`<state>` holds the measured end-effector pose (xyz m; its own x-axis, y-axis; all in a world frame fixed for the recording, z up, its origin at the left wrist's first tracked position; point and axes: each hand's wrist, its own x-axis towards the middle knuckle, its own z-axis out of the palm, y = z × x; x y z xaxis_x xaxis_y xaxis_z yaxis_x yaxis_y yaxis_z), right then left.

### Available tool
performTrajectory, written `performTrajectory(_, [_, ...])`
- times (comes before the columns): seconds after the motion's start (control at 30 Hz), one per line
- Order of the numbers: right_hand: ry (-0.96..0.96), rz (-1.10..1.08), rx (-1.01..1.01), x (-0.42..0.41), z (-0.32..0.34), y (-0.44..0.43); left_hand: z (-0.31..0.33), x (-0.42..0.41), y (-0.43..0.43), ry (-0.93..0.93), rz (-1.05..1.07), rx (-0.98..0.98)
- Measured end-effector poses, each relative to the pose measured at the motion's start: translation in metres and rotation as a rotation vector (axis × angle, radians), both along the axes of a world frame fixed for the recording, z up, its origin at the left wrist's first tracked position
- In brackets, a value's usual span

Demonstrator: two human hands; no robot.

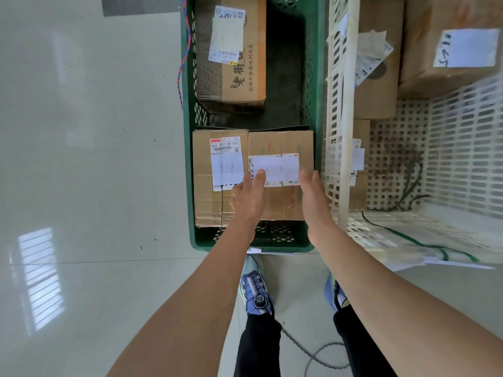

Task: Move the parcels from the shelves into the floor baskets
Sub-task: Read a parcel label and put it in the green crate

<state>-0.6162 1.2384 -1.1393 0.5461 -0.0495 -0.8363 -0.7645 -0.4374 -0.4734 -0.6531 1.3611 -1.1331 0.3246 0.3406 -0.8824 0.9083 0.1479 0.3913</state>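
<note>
Cardboard parcel (280, 142): it was seen lying flat in the lower right part of the green basket (187, 159), at the middle of the frame, pressed against a neighbour box (206, 197) on its left.
Left hand (249, 198): it was laid on the top of the parcel with fingers almost straight, and one fingertip was placed on the white label (283, 167). Nothing was pinched.
Right hand (313, 194): it was held spread at the right edge of the parcel, next to the basket wall. Whether it touched the board could not be told.
Stiffness: the taped board was judged stiff enough to be squeezed from the sides.
Weight: it could not be read. Two hands were judged the safe choice.
Surface: the plain board was judged not slippery. The paper label should not be pulled.
Hold: the near and far faces were judged best, because the left face was blocked.
Other parcels: a far box (245, 85) was seen higher in the green basket. More boxes were seen in the white basket (343, 104) at the right.
</note>
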Motion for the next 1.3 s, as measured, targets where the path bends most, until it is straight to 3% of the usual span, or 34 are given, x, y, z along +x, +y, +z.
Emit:
performTrajectory(0.5, [-0.059, 0.056, 0.091, -0.008, 0.002, -0.003, 0.008, -0.005, -0.003, -0.050, 0.083, -0.070])
performTrajectory(0.7, [-0.052, 0.019, 0.208, -0.009, 0.037, -0.003, 0.031, -0.013, 0.002, -0.144, 0.107, -0.147])
performTrajectory(0.83, [-0.087, -0.024, 0.329, -0.001, 0.105, -0.002, 0.100, -0.002, 0.003, -0.254, 0.084, -0.184])
performTrajectory(1.03, [-0.239, -0.124, 0.421, 0.020, 0.245, -0.017, 0.254, 0.028, -0.008, -0.391, -0.041, -0.222])
performTrajectory(1.3, [-0.432, -0.302, 0.454, 0.040, 0.399, -0.093, 0.406, 0.051, -0.060, -0.550, -0.206, -0.221])
